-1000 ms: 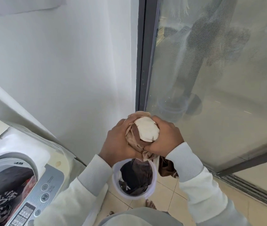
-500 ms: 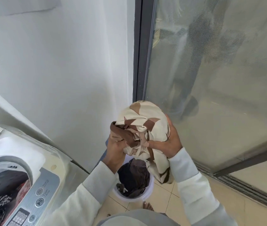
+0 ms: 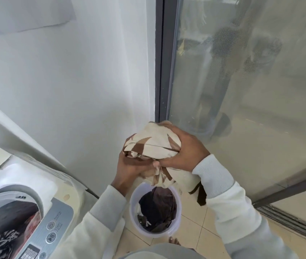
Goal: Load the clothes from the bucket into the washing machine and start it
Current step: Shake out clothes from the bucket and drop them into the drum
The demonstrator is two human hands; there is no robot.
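Note:
A bunched cream cloth with brown patches is held in the air above the white bucket. My left hand grips its underside from the left. My right hand wraps over its top and right side. A tail of the cloth hangs down past my right sleeve. Dark brown clothes lie inside the bucket on the tiled floor. At the lower left stands the top-loading washing machine, its drum opening showing red and patterned laundry inside.
A white wall rises behind the machine. A dark-framed sliding glass door fills the right side, its floor track running along the tiles. The machine's grey control panel with round buttons faces me. A bare toe shows below the bucket.
Both hands lifted the cream and brown cloth higher out of the bucket and gathered it into a tighter bundle; my right hand shifted from its side onto its top.

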